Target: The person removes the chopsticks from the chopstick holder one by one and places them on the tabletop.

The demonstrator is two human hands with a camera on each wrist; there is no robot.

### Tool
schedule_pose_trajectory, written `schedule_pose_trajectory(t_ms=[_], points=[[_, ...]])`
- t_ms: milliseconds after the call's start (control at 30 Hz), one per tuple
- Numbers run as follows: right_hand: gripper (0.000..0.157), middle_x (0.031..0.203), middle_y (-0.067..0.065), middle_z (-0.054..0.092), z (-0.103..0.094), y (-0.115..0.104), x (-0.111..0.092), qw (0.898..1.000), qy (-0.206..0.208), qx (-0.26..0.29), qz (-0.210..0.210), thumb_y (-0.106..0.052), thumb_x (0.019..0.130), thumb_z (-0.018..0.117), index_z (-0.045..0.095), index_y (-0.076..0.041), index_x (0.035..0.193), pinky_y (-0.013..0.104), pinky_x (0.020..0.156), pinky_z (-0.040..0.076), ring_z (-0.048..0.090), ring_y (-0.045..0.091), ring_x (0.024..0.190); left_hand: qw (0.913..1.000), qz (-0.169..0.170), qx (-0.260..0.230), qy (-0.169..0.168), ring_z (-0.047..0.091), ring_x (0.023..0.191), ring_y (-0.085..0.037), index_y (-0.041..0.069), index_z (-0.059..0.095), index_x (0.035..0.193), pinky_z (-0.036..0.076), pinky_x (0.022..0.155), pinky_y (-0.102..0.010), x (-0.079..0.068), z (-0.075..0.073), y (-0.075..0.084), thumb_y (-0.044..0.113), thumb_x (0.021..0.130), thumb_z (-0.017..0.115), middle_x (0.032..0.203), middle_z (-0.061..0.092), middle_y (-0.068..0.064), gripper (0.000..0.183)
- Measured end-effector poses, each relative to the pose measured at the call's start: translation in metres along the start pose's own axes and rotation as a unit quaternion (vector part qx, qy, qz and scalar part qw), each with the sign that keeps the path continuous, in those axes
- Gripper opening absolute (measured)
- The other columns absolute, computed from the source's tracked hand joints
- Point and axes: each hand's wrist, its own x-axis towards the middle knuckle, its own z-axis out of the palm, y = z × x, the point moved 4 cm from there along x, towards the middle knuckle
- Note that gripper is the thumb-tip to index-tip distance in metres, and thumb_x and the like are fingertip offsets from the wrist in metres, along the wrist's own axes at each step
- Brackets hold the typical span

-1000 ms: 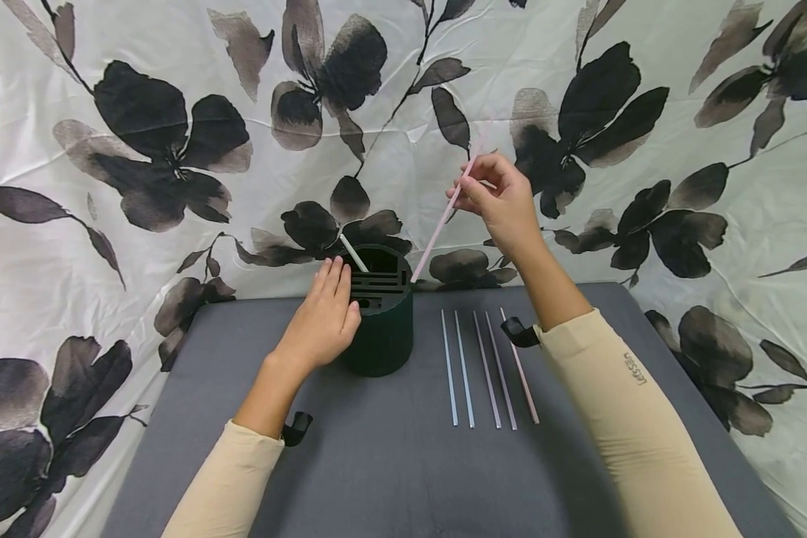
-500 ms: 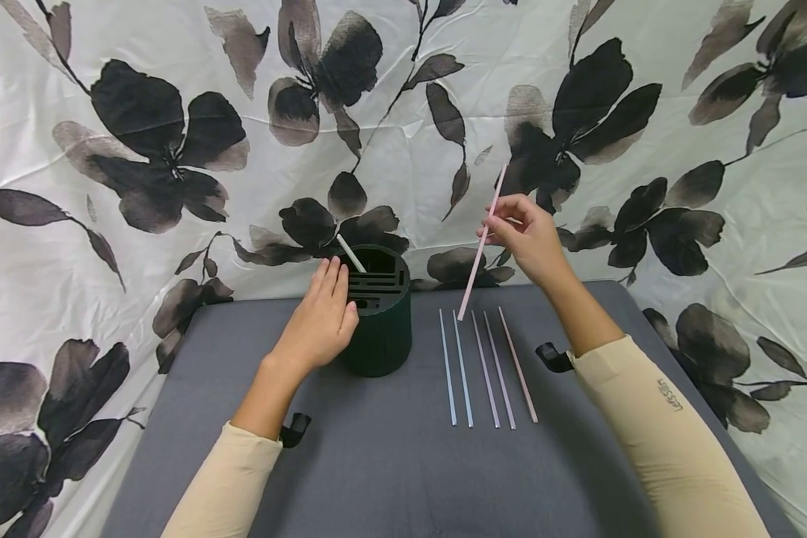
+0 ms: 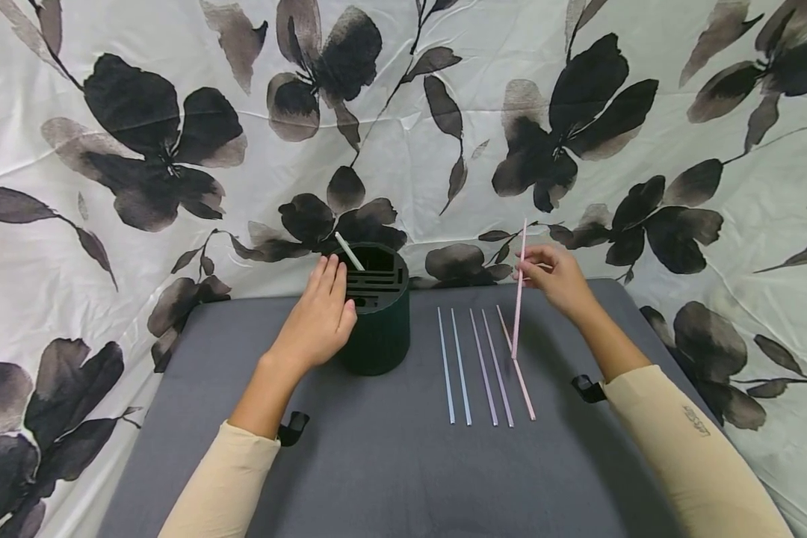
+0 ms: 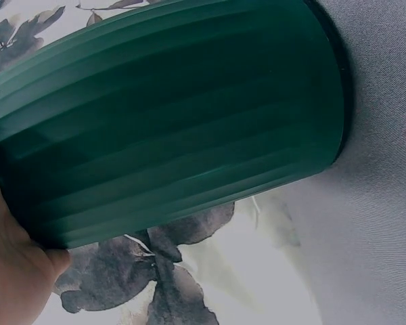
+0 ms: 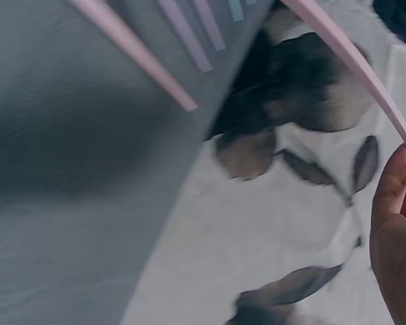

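A dark green ribbed holder (image 3: 376,340) with a slotted top stands upright near the table's back edge. My left hand (image 3: 311,323) rests on its left rim with the fingers straight; in the left wrist view the thumb touches the holder's side. Between thumb and fingertips, my right hand (image 3: 557,280) pinches a long thin pink stick (image 3: 519,310), straw-like and nearly upright. Its lower end overlaps another pink stick (image 3: 524,390) lying on the table. To the left lie two purple sticks (image 3: 486,370) and two light blue sticks (image 3: 447,370), side by side.
A white stick (image 3: 350,252) leans out of the holder's rear compartment. The grey table (image 3: 390,463) meets a floral cloth backdrop (image 3: 403,172) directly behind the holder.
My right hand has carried the pink stick right and down, from beside the holder's rim to over the pink stick on the table. The left hand has stayed on the holder.
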Motion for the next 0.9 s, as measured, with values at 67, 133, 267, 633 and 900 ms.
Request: schedule_pose_trajectory(t_ms=[67, 133, 267, 633, 900], points=[[0.021, 0.091, -0.002, 0.069, -0.006, 0.015, -0.003, 1.000, -0.007, -0.012, 0.017, -0.001, 0.101, 0.062, 0.062, 0.008, 0.120, 0.024, 0.073, 0.063, 0.074, 0.007, 0.081, 1.0000, -0.003, 0.000, -0.003, 0.005, 0.161, -0.038, -0.007, 0.020, 0.161, 0.013, 0.130, -0.052, 0.000, 0.000, 0.000, 0.030, 0.107, 0.032, 0.172, 0.012, -0.024, 0.067], [0.024, 0.090, -0.004, 0.070, -0.012, 0.030, -0.005, 0.999, -0.015, -0.028, 0.038, -0.003, 0.102, 0.062, 0.060, 0.010, 0.123, 0.025, 0.074, 0.063, 0.073, 0.005, 0.081, 0.9999, -0.007, -0.002, -0.008, 0.003, 0.161, -0.038, -0.007, 0.019, 0.162, 0.012, 0.130, -0.052, 0.001, 0.001, 0.000, 0.030, 0.107, 0.032, 0.172, 0.010, -0.023, 0.067], [0.030, 0.091, -0.001, 0.071, -0.021, 0.058, -0.011, 0.997, -0.028, -0.044, 0.065, -0.002, 0.102, 0.060, 0.056, 0.015, 0.126, 0.025, 0.075, 0.063, 0.071, 0.003, 0.081, 0.9999, -0.009, -0.003, -0.009, 0.004, 0.161, -0.038, -0.007, 0.019, 0.162, 0.013, 0.130, -0.052, 0.002, 0.002, 0.000, 0.031, 0.107, 0.032, 0.172, 0.009, -0.022, 0.067], [0.038, 0.098, 0.016, 0.068, -0.024, 0.107, -0.027, 0.987, -0.055, -0.049, 0.142, -0.001, 0.103, 0.058, 0.050, 0.021, 0.133, 0.022, 0.071, 0.062, 0.072, 0.007, 0.080, 1.0000, -0.006, -0.004, -0.001, 0.005, 0.160, -0.040, -0.008, 0.019, 0.161, 0.013, 0.130, -0.053, 0.006, 0.005, 0.001, 0.030, 0.108, 0.032, 0.172, 0.011, -0.024, 0.066], [0.036, 0.106, 0.027, 0.068, -0.024, 0.126, -0.033, 0.982, -0.062, -0.062, 0.166, -0.004, 0.104, 0.058, 0.054, 0.019, 0.131, 0.023, 0.069, 0.061, 0.071, 0.008, 0.081, 0.9999, -0.010, -0.006, 0.000, 0.003, 0.161, -0.039, -0.008, 0.019, 0.161, 0.011, 0.130, -0.053, 0.008, 0.004, 0.002, 0.029, 0.107, 0.031, 0.172, 0.010, -0.024, 0.067]])
